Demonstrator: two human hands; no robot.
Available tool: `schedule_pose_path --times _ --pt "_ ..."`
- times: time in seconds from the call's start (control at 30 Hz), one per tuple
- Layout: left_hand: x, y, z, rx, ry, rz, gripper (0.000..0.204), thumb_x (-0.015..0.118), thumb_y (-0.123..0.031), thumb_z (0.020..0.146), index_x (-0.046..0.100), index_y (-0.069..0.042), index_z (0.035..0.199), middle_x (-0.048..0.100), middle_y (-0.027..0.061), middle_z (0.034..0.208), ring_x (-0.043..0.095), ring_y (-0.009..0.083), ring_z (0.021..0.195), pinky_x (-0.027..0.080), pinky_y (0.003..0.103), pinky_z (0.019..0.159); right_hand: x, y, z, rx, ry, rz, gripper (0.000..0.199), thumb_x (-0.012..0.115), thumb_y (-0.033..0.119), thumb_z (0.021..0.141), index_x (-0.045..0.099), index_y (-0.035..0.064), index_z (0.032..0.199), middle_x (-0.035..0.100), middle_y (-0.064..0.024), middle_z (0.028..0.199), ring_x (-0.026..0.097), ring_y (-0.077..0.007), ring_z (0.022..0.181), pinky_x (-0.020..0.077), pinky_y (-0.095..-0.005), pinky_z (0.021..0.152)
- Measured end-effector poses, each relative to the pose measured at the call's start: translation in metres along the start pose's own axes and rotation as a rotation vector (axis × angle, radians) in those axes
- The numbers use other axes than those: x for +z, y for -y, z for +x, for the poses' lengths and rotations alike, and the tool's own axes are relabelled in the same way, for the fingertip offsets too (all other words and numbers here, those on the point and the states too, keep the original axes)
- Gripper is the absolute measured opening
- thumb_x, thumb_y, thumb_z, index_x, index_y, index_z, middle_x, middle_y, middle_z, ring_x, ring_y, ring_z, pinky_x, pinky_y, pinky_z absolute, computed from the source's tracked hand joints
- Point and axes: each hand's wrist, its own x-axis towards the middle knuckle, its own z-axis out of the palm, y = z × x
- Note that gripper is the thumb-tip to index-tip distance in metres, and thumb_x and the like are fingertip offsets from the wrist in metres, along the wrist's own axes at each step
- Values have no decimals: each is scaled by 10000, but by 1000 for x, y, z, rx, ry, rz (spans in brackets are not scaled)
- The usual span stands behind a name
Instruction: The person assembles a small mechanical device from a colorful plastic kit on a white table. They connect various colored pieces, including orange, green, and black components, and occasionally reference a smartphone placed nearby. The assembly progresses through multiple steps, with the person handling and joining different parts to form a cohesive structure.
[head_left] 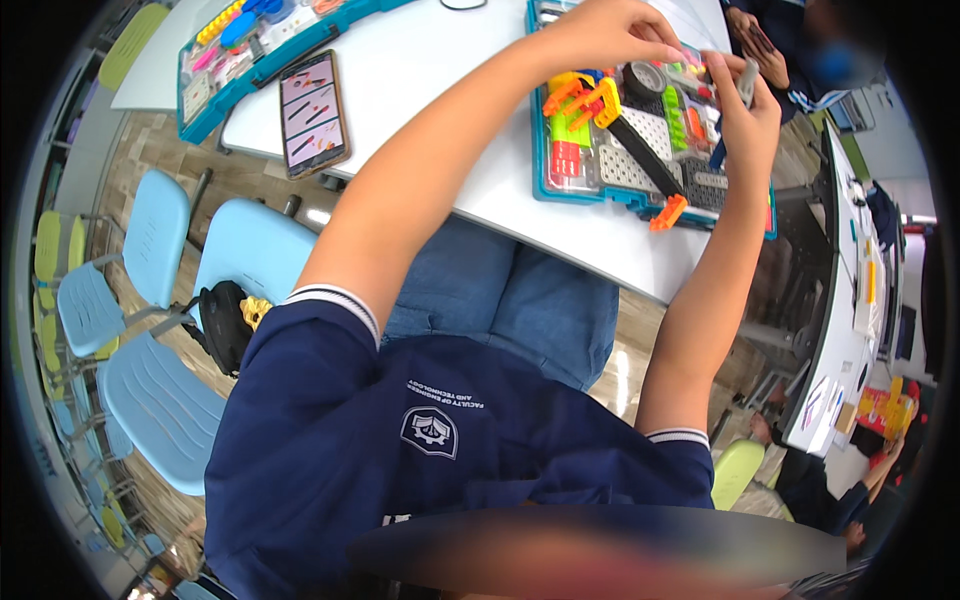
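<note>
A teal-edged parts case [538, 150] lies on the white table, filled with plastic building pieces. Above its far side, my left hand [622, 35] has its fingers curled together in a pinch; whatever is between the fingertips cannot be made out. My right hand [748, 118], over the case's right side, grips a small grey plastic piece [747, 82] between thumb and fingers. Across the near part of the case rests a black beam [645, 155] with yellow and orange connectors [598, 100] at one end and an orange connector [669, 213] at the other. A wheel [644, 79] sits beyond it.
Left on the table are a phone [314, 115] showing pictures of parts and a second parts case [290, 60]. Light blue chairs [160, 235] stand to the left, one with a black bag [226, 325]. Another person's hands [765, 50] hold a phone across the table.
</note>
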Motion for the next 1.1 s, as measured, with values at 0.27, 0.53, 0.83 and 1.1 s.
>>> schedule_pose_path --times 0.27,0.53,0.83,1.1 --pt "13 16 0 117 -64 57 208 717 -174 949 747 5 1052 758 82 855 670 122 739 531 301 659 19 -5 -4 81 74 -31 135 714 141 972 715 8 955 658 8 717 589 -62 625 450 -229 559" --pt "10 15 -1 5 -31 -193 233 686 -250 1002 748 -33 1060 741 22 831 523 33 529 397 206 468 24 6 -5 -11 127 18 178 709 120 970 706 7 1107 688 -9 809 614 -72 673 491 -244 609" --pt "8 17 2 9 -26 -149 197 653 -205 1011 716 -18 1003 708 27 793 539 58 508 419 220 449 25 8 -7 -31 100 -31 195 744 175 953 682 21 1055 697 -26 845 638 -92 767 512 -267 688" --pt "3 41 16 155 -179 -26 174 657 -181 996 679 -9 993 687 32 837 625 93 723 505 265 653 25 -6 -3 -53 49 -61 211 755 217 944 715 12 971 695 -19 799 631 -98 749 502 -277 683"
